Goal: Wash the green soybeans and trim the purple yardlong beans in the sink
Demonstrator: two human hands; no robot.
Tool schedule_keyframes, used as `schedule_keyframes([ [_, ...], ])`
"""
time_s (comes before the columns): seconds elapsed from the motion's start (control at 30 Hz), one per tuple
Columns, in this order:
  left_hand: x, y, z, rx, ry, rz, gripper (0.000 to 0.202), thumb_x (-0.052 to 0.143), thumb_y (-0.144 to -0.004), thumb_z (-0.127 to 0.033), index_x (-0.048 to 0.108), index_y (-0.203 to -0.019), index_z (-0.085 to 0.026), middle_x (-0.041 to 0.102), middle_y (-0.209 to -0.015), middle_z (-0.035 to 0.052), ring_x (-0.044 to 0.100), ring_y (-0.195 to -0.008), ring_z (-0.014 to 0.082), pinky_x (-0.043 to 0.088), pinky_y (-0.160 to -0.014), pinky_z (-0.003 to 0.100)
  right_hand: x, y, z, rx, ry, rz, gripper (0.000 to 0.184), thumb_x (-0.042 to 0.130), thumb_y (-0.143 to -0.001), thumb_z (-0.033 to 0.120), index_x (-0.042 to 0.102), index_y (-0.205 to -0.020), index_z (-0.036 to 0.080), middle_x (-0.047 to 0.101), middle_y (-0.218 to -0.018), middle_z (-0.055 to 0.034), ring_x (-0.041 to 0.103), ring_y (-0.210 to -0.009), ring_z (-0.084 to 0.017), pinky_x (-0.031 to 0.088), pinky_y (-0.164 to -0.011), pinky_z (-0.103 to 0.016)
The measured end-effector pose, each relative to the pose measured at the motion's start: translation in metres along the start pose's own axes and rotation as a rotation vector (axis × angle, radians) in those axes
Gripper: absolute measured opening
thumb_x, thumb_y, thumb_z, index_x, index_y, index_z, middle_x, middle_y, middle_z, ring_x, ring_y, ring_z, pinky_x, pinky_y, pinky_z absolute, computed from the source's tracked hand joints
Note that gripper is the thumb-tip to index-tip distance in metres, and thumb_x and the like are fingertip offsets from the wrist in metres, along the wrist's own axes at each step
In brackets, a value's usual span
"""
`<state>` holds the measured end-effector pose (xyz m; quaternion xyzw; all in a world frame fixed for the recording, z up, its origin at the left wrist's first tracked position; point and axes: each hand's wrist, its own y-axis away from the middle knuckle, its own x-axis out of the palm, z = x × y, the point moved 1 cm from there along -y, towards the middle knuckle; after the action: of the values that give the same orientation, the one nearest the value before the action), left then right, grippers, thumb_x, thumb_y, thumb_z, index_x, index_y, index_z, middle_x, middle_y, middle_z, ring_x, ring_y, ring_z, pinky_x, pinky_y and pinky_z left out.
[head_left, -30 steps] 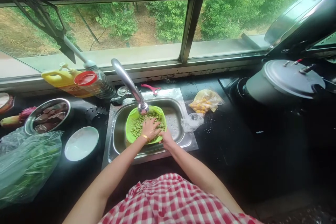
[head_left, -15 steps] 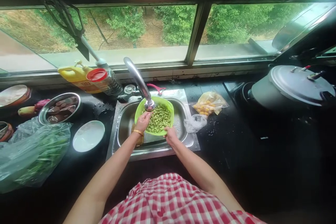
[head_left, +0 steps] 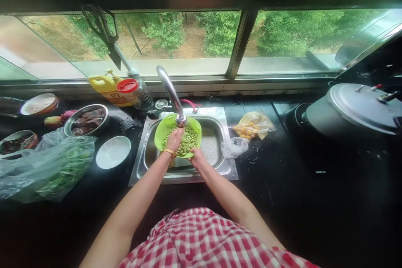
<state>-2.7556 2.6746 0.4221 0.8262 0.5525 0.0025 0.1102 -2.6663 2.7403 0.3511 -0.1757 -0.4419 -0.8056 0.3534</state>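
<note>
Along the broad black surface in front of me, a rectangular stainless-steel sink is set in, and a lime-green plastic colander full of pale green beans is held up over its basin, under a curved chrome tap. The hands are apart: the right hand is clamped on the colander's near rim, the left hand reaches among the beans beneath the spout, its fingers too hidden to read. I'd call this the rinsing step, though I can't make out running water; the next move calls for a firm rim grip and a level colander. Of the other containers, the lidded grey metal pot hides its contents, a clear plastic bag holds leafy greens, and a round steel bowl holds dark reddish pieces.
</note>
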Motion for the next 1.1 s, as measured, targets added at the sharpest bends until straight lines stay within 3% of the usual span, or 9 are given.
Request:
schedule_keyframes([
  [0.27,-0.031,0.005,-0.005,0.058,0.027,0.013,0.046,0.06,-0.07,-0.045,0.061,-0.106,-0.017,0.061,-0.107,0.0098,0.06,-0.087,0.0178,0.047,-0.079,0.032,0.016,-0.004,0.003,0.016,0.057,0.048,0.037,0.043,-0.051,0.004,0.044,-0.085,0.018,0.053,-0.054,0.005,0.046,-0.035,-0.01,0.024,-0.027,-0.016],
  [0.37,-0.043,0.004,-0.001,0.269,-0.328,0.174,0.032,0.054,-0.075,-0.039,0.067,-0.096,-0.019,0.063,-0.106,0.0091,0.056,-0.099,0.0218,0.042,-0.091,0.038,0.015,-0.001,-0.001,0.03,0.101,0.037,0.035,0.043,-0.05,0.005,0.045,-0.083,0.016,0.051,-0.05,0.0044,0.044,-0.034,-0.01,0.025,-0.027,-0.016],
  [0.43,-0.05,0.004,0.008,0.429,-0.718,0.447,0.022,0.057,-0.072,-0.03,0.069,-0.09,-0.023,0.061,-0.113,0.0074,0.051,-0.109,0.0239,0.036,-0.098,0.041,0.017,0.002,-0.005,-0.001,0.119,0.035,0.036,0.044,-0.049,0.006,0.047,-0.084,0.016,0.051,-0.049,0.0051,0.043,-0.033,-0.009,0.025,-0.027,-0.016],
  [0.53,-0.054,0.001,0.023,0.659,-1.186,0.778,0.036,0.061,-0.066,-0.019,0.067,-0.101,-0.027,0.048,-0.132,0.0072,0.038,-0.122,0.0304,0.027,-0.102,0.05,0.024,0.008,-0.011,-0.065,0.146,0.049,0.038,0.045,-0.049,0.007,0.05,-0.085,0.016,0.051,-0.047,0.0057,0.042,-0.031,-0.009,0.024,-0.026,-0.015],
  [0.67,-0.036,-0.022,0.024,0.912,-1.393,0.764,0.037,0.061,-0.07,-0.023,0.063,-0.107,-0.024,0.044,-0.135,0.0109,0.033,-0.124,0.034,0.02,-0.102,0.053,0.032,0.013,-0.011,-0.138,0.16,-0.003,0.039,0.044,-0.047,0.007,0.049,-0.085,0.017,0.049,-0.045,0.0066,0.042,-0.031,-0.009,0.022,-0.025,-0.015],
  [0.8,-0.016,-0.057,0.007,0.857,-1.451,0.607,0.032,0.055,-0.077,-0.033,0.063,-0.106,-0.022,0.051,-0.124,0.0136,0.036,-0.119,0.0343,0.023,-0.098,0.054,0.031,0.014,0.002,-0.205,0.139,-0.12,0.039,0.043,-0.048,0.008,0.046,-0.086,0.017,0.048,-0.047,0.0074,0.043,-0.033,-0.009,0.024,-0.025,-0.015],
  [0.9,-0.019,-0.072,-0.001,0.727,-1.481,0.563,0.039,0.048,-0.081,-0.04,0.058,-0.116,-0.025,0.05,-0.126,0.0126,0.038,-0.117,0.0351,0.031,-0.091,0.051,0.023,0.014,0.016,-0.253,0.106,-0.193,0.036,0.043,-0.05,0.009,0.045,-0.085,0.018,0.049,-0.051,0.0072,0.043,-0.033,-0.008,0.025,-0.025,-0.016],
  [1.0,-0.03,-0.069,0.004,0.635,-1.526,0.678,0.049,0.047,-0.081,-0.043,0.048,-0.128,-0.028,0.043,-0.133,0.013,0.043,-0.112,0.0344,0.036,-0.087,0.047,0.016,0.016,0.023,-0.287,0.074,-0.239,0.036,0.043,-0.052,0.009,0.044,-0.087,0.018,0.05,-0.053,0.0074,0.042,-0.033,-0.007,0.024,-0.025,-0.016],
  [1.1,-0.033,-0.053,0.018,0.689,-1.49,0.89,0.055,0.049,-0.081,-0.037,0.041,-0.134,-0.025,0.047,-0.127,0.0153,0.048,-0.107,0.0299,0.036,-0.088,0.042,0.014,0.016,0.02,-0.285,0.058,-0.242,0.036,0.043,-0.051,0.009,0.045,-0.086,0.018,0.049,-0.051,0.0075,0.042,-0.032,-0.008,0.023,-0.025,-0.015],
])
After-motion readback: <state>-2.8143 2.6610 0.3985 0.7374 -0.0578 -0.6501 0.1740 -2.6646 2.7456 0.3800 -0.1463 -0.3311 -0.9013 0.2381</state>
